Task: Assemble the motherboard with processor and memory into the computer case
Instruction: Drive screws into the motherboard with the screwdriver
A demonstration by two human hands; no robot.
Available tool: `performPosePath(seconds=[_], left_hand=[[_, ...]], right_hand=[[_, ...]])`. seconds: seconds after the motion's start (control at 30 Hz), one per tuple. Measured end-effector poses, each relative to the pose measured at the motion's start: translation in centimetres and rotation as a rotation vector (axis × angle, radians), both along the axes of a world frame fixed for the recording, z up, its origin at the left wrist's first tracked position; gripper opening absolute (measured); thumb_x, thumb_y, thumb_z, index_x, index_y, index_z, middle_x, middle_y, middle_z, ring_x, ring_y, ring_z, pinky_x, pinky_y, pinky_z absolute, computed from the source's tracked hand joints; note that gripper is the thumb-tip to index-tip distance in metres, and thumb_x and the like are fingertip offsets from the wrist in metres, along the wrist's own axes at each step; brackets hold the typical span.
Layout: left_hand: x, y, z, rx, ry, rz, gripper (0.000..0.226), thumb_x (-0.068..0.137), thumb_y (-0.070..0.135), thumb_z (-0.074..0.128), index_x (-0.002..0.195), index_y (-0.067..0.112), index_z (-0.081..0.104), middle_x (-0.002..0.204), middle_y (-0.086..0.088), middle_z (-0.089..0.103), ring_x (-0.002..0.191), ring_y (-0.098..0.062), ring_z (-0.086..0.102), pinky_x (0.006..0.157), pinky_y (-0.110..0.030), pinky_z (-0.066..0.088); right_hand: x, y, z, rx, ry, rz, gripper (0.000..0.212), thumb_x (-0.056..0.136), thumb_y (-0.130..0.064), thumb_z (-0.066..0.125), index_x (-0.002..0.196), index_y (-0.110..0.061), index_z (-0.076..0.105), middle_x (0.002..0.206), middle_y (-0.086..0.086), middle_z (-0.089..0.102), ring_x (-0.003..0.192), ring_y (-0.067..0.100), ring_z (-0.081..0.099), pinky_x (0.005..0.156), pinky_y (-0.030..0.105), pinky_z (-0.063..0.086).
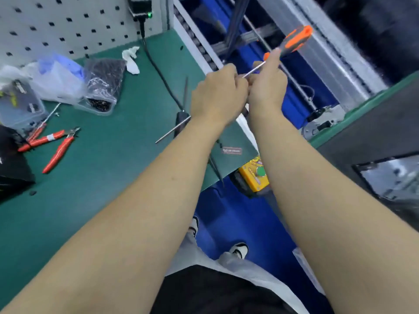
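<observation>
Both hands are raised together above the right edge of the green bench mat (102, 168). My right hand (267, 87) holds a screwdriver with an orange and black handle (297, 39), its metal shaft pointing down-left toward my left hand. My left hand (217, 94) has its fingers curled at the shaft's tip; what they pinch is hidden. A black computer case (374, 141) with a glass panel stands at the right edge. No motherboard is in view.
On the mat lie red-handled cutters (59, 143), a thin metal rod (172, 130), plastic bags of small parts (102, 87) and a black cable (158, 71). A pegboard (68, 26) is at the back. A yellow button box (256, 175) hangs under the bench edge. A roller conveyor (199, 41) runs behind.
</observation>
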State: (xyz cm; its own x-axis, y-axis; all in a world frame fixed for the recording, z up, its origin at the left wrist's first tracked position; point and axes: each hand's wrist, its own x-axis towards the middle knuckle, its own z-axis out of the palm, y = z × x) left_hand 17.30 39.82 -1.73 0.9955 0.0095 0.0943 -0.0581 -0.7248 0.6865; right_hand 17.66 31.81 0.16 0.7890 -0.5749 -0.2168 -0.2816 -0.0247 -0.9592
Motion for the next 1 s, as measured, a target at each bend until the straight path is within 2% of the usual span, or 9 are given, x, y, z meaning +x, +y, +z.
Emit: performPosePath(seconds=[0.07, 0.17, 0.27, 0.43, 0.6, 0.7, 0.83, 0.93, 1.0], left_hand=[[-0.2, -5.2, 2.3, -0.069, -0.033, -0.152, 0.018, 0.088, 0.033, 0.041, 0.08, 0.019, 0.05, 0.079, -0.001, 0.059, 0.074, -0.034, 0.051, 0.06, -0.037, 0.037], [-2.1, -13.3, 5.6, -0.113, -0.093, -0.382, 0.018, 0.086, 0.036, 0.045, 0.076, 0.021, 0.046, 0.075, 0.0, 0.057, 0.067, -0.029, 0.049, 0.057, -0.035, 0.034], [-5.1, -21.0, 8.7, -0.093, -0.196, -0.611, 0.018, 0.086, 0.036, 0.047, 0.081, 0.02, 0.05, 0.075, 0.0, 0.055, 0.07, -0.032, 0.047, 0.057, -0.036, 0.033], [-11.0, -31.3, 12.0, -0.121, -0.318, -0.89, 0.017, 0.087, 0.035, 0.046, 0.076, 0.021, 0.043, 0.066, 0.005, 0.045, 0.062, -0.028, 0.045, 0.051, -0.033, 0.025], [-15.3, -39.0, 12.7, -0.096, -0.345, -1.012, 0.017, 0.09, 0.033, 0.047, 0.08, 0.02, 0.05, 0.067, 0.005, 0.053, 0.059, -0.022, 0.05, 0.049, -0.03, 0.029], [-16.8, -42.7, 12.9, -0.059, -0.322, -1.082, 0.017, 0.092, 0.033, 0.046, 0.086, 0.018, 0.055, 0.077, 0.002, 0.062, 0.068, -0.027, 0.056, 0.06, -0.036, 0.046], [-17.2, -46.5, 12.8, -0.14, -0.17, -1.164, 0.012, 0.092, 0.031, 0.049, 0.086, 0.023, 0.055, 0.076, 0.005, 0.061, 0.076, -0.026, 0.058, 0.072, -0.043, 0.053], [-16.6, -48.1, 12.2, -0.198, -0.05, -1.24, 0.011, 0.094, 0.034, 0.048, 0.088, 0.03, 0.056, 0.064, 0.013, 0.055, 0.066, -0.017, 0.055, 0.069, -0.041, 0.052], [-15.2, -48.1, 11.4, -0.145, -0.025, -1.201, 0.016, 0.097, 0.041, 0.041, 0.096, 0.035, 0.055, 0.066, 0.016, 0.055, 0.066, -0.013, 0.053, 0.067, -0.037, 0.048]], right_hand=[[-0.9, -5.6, 2.6, 0.009, -0.044, -0.16, 0.046, 0.104, -0.046, 0.039, 0.076, -0.018, 0.062, 0.086, 0.009, 0.074, 0.084, 0.029, 0.069, 0.082, 0.041, 0.054], [-4.3, -14.2, 6.2, -0.057, -0.099, -0.385, 0.047, 0.103, -0.04, 0.046, 0.065, -0.016, 0.06, 0.069, 0.006, 0.068, 0.069, 0.026, 0.061, 0.07, 0.038, 0.05], [-9.2, -22.0, 9.0, -0.063, -0.144, -0.597, 0.047, 0.102, -0.035, 0.05, 0.062, -0.013, 0.06, 0.078, 0.017, 0.073, 0.07, 0.031, 0.066, 0.062, 0.035, 0.048], [-17.6, -31.0, 12.2, -0.069, -0.24, -0.871, 0.046, 0.098, -0.03, 0.053, 0.056, -0.014, 0.058, 0.059, 0.007, 0.068, 0.059, 0.026, 0.063, 0.055, 0.032, 0.047], [-23.3, -38.0, 12.7, 0.078, -0.288, -0.937, 0.042, 0.098, -0.038, 0.054, 0.065, -0.013, 0.059, 0.06, 0.007, 0.068, 0.058, 0.027, 0.065, 0.052, 0.03, 0.047], [-25.4, -42.4, 12.9, 0.141, -0.235, -1.008, 0.04, 0.095, -0.045, 0.054, 0.076, -0.011, 0.06, 0.062, 0.008, 0.069, 0.045, 0.022, 0.055, 0.047, 0.025, 0.04], [-26.4, -47.3, 13.4, 0.015, -0.249, -1.038, 0.025, 0.093, -0.037, 0.056, 0.078, -0.017, 0.051, 0.065, 0.006, 0.066, 0.046, 0.02, 0.05, 0.052, 0.03, 0.037], [-26.0, -50.0, 14.2, -0.077, -0.305, -0.946, 0.02, 0.096, -0.029, 0.055, 0.086, -0.014, 0.046, 0.063, 0.012, 0.065, 0.043, 0.017, 0.051, 0.049, 0.028, 0.038], [-25.3, -51.1, 14.8, -0.158, -0.318, -0.867, 0.022, 0.096, -0.033, 0.055, 0.084, -0.018, 0.044, 0.077, 0.021, 0.065, 0.054, 0.025, 0.056, 0.057, 0.036, 0.044]])
